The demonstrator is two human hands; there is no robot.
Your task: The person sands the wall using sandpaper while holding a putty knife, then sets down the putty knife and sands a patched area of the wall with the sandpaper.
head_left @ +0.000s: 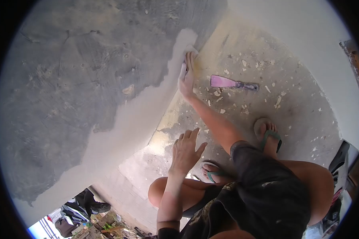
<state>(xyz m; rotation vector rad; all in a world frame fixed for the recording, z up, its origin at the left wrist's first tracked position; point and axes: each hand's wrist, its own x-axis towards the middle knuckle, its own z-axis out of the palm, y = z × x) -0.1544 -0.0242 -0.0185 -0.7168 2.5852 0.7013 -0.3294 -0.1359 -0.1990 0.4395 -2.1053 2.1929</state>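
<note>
My right hand (pixel 186 77) reaches to the lower edge of the grey wall (pixel 96 67), its fingers together and dusted white. Under its fingertips is a small pale sheet (pixel 190 50), pressed to the whitish plaster strip (pixel 137 113) that runs along the wall's base; its kind is not plain. My left hand (pixel 185 153) hangs free above the floor near my knee, fingers spread, with nothing in it. A putty knife (pixel 227 82) with a pinkish blade and dark handle lies on the floor to the right of my right hand.
Paint flakes are scattered over the concrete floor (pixel 243 105). My feet in green-strapped flip-flops (pixel 272 137) stand close by. A pale wall (pixel 307 36) curves along the right. Dark bags and shoes (pixel 84 207) lie at lower left beside rubble; more items (pixel 338 199) sit at lower right.
</note>
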